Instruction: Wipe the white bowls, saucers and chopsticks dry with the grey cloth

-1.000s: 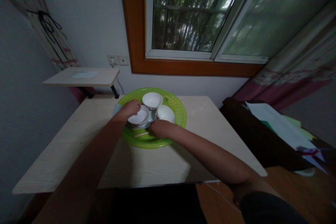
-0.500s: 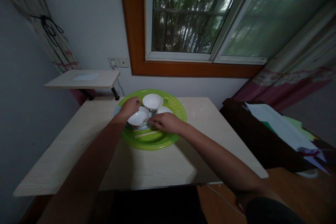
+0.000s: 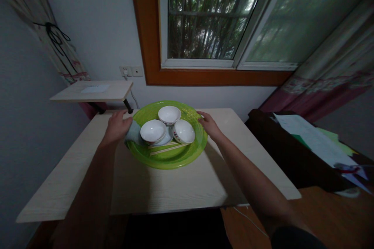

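Note:
A round green plastic tray (image 3: 169,163) lies on the table, with three white bowls on it: a back bowl (image 3: 169,115), a left bowl (image 3: 153,130) and a right bowl (image 3: 184,132). Part of a pale plate (image 3: 167,137) shows between the bowls. In front of them lie light chopsticks (image 3: 168,149). A grey-blue cloth (image 3: 133,132) hangs at the tray's left rim. My left hand (image 3: 117,125) is closed at that rim beside the cloth, its fingertips partly hidden. On the opposite side, my right hand (image 3: 209,123) grips the right rim.
The pale wooden table (image 3: 181,190) stands against the wall beneath a window. A small raised shelf (image 3: 113,90) with a paper (image 3: 96,88) is at its back left. To the right, papers (image 3: 306,136) lie on a dark piece of furniture (image 3: 271,144).
My right hand has left the chopsticks and moved to the tray's right rim. My left hand has let go of the left bowl and moved to the left rim. The tray has shifted slightly.

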### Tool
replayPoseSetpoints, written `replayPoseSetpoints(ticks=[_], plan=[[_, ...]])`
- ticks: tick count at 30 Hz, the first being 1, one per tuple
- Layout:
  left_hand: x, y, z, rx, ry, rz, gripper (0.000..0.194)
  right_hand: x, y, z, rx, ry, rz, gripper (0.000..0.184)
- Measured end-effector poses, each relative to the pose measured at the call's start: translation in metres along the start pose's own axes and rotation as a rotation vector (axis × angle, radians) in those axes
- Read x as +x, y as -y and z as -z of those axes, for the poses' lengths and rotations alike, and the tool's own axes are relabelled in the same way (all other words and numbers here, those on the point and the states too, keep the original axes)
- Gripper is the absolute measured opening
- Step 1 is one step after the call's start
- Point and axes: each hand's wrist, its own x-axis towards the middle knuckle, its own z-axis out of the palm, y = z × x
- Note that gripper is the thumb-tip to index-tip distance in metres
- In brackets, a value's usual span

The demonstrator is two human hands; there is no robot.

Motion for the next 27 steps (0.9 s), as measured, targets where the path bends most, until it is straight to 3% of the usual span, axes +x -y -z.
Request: replayPoseSetpoints(ticks=[3,6,11,17,23,25,27], plan=[[-0.021,0.017,-0.001,0.035,0.233,0.198,0.053,-0.007,-0.004,-0.013,0.282,0.052,-0.088,0.058],[-0.034,0.021,-0.002,0.130,0.297,0.209,0.053,-0.010,-0.003,-0.020,0.340,0.033,-0.110,0.058],[-0.035,0.019,0.001,0.295,0.204,0.143,0.055,-0.016,0.001,-0.027,0.287,-0.007,-0.118,0.056],[-0.031,0.022,0.006,0.322,0.118,0.172,0.053,-0.024,0.009,-0.037,0.176,-0.019,-0.081,0.054],[-0.032,0.034,0.020,0.216,-0.081,0.174,0.047,-0.025,0.022,-0.045,0.047,0.003,-0.006,0.056],[-0.030,0.039,0.026,0.133,-0.177,0.168,0.047,-0.026,0.027,-0.048,-0.028,0.022,0.010,0.057],[-0.027,0.042,0.031,0.012,-0.201,0.168,0.049,-0.026,0.033,-0.053,-0.121,0.056,0.024,0.059]])
